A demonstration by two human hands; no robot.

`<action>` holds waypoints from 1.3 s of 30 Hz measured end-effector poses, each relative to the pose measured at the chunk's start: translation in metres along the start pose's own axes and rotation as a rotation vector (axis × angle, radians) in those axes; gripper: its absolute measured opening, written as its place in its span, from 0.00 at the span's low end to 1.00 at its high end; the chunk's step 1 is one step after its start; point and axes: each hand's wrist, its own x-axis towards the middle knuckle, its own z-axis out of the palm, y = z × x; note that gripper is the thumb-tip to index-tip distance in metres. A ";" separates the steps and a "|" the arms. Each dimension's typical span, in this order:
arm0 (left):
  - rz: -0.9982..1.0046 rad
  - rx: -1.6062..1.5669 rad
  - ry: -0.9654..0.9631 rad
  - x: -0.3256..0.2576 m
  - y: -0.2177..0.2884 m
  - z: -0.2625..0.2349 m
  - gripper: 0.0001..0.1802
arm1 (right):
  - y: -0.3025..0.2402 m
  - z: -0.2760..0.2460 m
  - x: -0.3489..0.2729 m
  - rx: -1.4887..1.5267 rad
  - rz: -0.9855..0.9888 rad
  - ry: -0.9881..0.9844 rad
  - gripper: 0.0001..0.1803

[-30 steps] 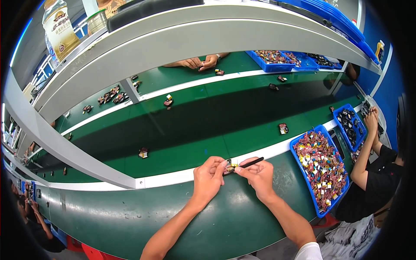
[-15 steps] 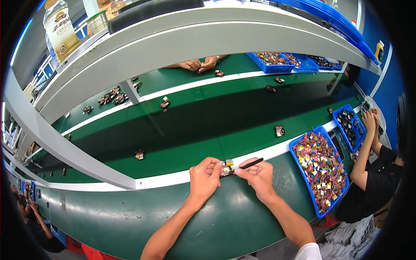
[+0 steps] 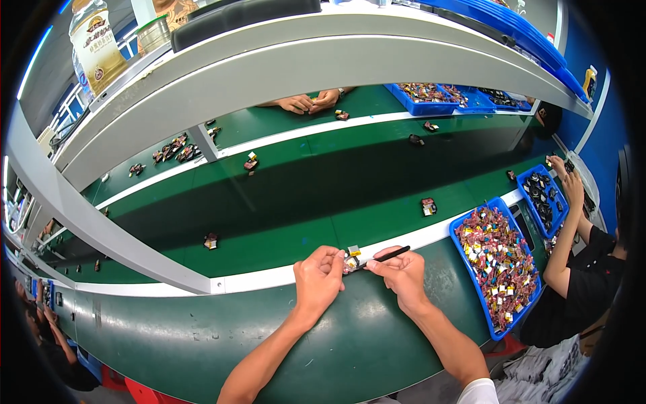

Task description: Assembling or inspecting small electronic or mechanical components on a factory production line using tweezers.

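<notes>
Green belt parts had drifted left; the left hand (image 3: 317,276) and right hand (image 3: 398,271) stayed clamped on the small yellow-tabbed component (image 3: 350,259) and thin black tool (image 3: 386,255), work unfinished.

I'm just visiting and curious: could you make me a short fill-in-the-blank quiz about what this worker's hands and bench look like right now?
1. The right hand holds a thin black ____, its tip at the small component.
2. The left hand pinches that small component over the dark ____ worktop.
3. The blue plastic tray of small mixed parts lies to the person's ____.

Missing words: tool; green; right
</notes>
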 end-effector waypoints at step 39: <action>-0.195 -0.348 -0.388 0.016 -0.005 -0.007 0.15 | -0.001 -0.013 0.003 -0.209 -0.496 -0.062 0.07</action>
